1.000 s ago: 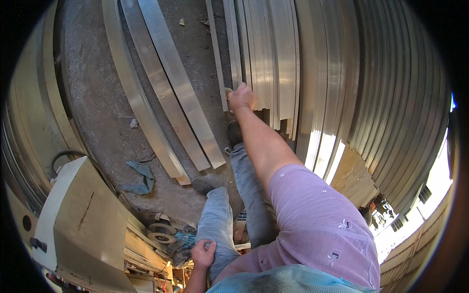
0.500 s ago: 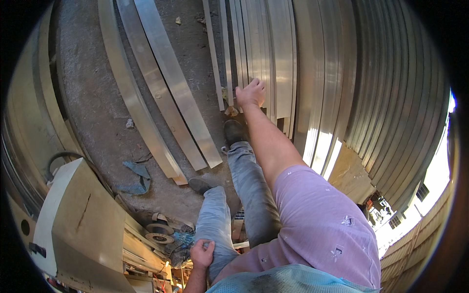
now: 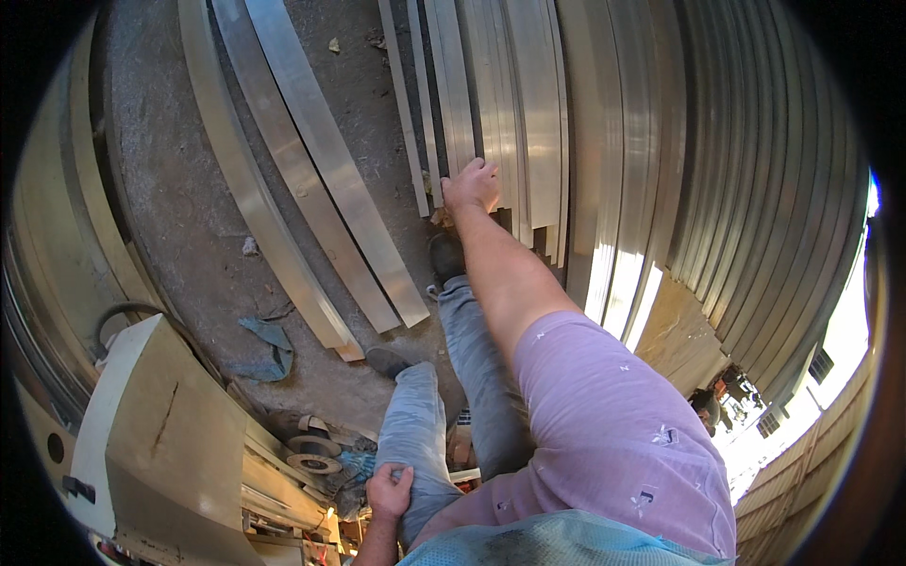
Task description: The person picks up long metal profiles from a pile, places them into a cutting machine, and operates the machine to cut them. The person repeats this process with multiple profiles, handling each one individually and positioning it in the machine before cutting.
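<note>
My right hand (image 3: 472, 186) is closed on the near end of a long silvery metal bar (image 3: 447, 85), and its fingers hide part of that end. The bar leans with a broad face showing. It lies among several similar metal bars (image 3: 536, 113) running away from me, to the right of two narrow strips (image 3: 406, 113). Low in the view, my left hand (image 3: 389, 491) rests on my left thigh with its fingers curled in and nothing visible in them.
Three wide metal profiles (image 3: 326, 170) lie on the grey ground to the left. A blue rag (image 3: 269, 349) is near their ends. A pale machine housing (image 3: 175, 415) stands at the lower left, beside a spool (image 3: 313, 455). Ribbed metal lengths (image 3: 755, 189) fill the right.
My right hand has moved slightly left, and the bar it grips has tipped left so that its broad face shows. My left hand has stayed on my thigh.
</note>
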{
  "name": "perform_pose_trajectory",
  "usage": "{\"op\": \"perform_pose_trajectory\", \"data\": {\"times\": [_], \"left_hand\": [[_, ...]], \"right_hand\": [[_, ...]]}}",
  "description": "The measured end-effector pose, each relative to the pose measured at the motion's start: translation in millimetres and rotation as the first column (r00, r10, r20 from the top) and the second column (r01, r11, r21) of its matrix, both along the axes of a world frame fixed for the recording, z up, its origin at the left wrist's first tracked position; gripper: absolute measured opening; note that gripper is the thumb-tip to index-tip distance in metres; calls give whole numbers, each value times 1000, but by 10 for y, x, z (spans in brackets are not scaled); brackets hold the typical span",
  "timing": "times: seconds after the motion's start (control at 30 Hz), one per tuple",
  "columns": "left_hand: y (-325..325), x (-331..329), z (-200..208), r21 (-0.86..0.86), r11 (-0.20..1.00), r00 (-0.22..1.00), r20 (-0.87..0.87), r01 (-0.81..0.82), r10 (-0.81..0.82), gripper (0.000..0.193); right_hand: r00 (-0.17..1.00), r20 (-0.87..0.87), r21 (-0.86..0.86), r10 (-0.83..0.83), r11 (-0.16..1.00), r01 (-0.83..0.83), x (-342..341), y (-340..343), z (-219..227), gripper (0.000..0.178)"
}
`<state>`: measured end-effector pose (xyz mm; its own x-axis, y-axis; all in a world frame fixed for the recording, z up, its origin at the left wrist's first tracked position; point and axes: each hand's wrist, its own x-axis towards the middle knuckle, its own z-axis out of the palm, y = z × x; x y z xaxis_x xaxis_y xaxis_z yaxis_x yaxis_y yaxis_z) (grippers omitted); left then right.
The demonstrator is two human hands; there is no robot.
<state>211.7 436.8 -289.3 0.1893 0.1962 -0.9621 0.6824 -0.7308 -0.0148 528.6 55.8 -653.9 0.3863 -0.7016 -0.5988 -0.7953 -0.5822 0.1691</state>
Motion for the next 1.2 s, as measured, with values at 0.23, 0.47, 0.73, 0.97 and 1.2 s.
{"op": "perform_pose_trajectory", "data": {"times": [0.23,0.47,0.73,0.97,1.2], "left_hand": [[7,12,-7,-2,999,998,31,54,-54,33],[62,-80,-17,11,1000,996,85,23,-24,34],[75,-48,23,47,999,996,88,-22,18,33],[20,-79,46,45,996,992,101,-75,70,30],[42,-158,74,66,987,987,69,-149,145,32]], "right_hand": [[999,-45,59,19,998,-16,11,-38,-4,75],[900,381,22,213,971,-239,99,259,4,94],[991,6,230,-135,964,130,499,679,-206,107],[971,237,191,-40,982,-6,300,861,-246,85],[989,89,146,-116,984,103,387,1180,-319,91]]}}
